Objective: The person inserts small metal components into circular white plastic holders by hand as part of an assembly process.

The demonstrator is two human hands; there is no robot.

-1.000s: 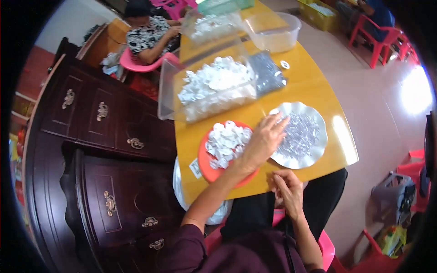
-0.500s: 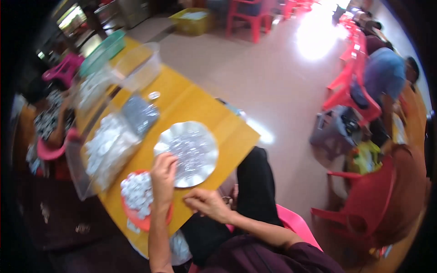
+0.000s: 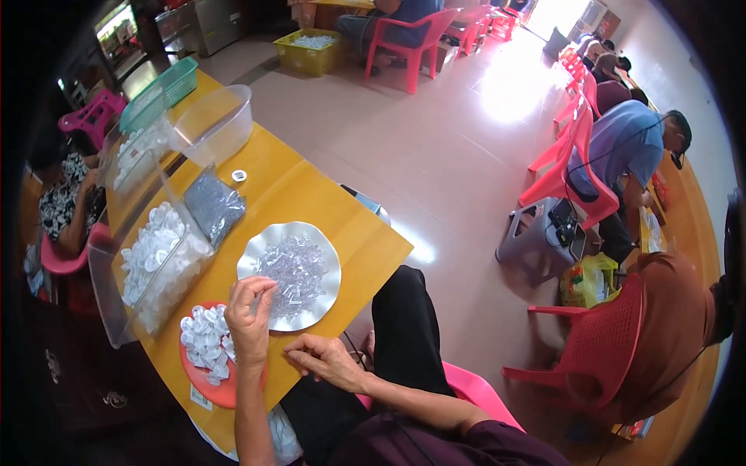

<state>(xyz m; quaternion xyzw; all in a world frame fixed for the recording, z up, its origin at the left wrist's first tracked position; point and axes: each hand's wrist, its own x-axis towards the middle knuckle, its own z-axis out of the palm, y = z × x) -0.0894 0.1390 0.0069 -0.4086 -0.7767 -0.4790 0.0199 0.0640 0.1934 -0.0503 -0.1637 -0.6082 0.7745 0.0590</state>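
Observation:
My left hand is raised over the near left rim of a white scalloped plate, its fingertips pinched together. Whatever lies in that pinch is too small to make out. Many small clear plastic pieces are heaped on the plate. Below it, at the table's edge, my right hand has its fingers bent and thumb pressed in; its contents are hidden. Left of my left wrist stands a red-orange dish of small white round pieces, partly covered by my forearm.
On the yellow table are a clear bin of white discs, a bag of grey pieces, a small white roll, a clear tub and a green basket. A person sits across on the left; others sit along the right wall.
The whole view has shifted, so the table sits further left and slightly lower. Both hands keep nearly the same places relative to the plate, still closed.

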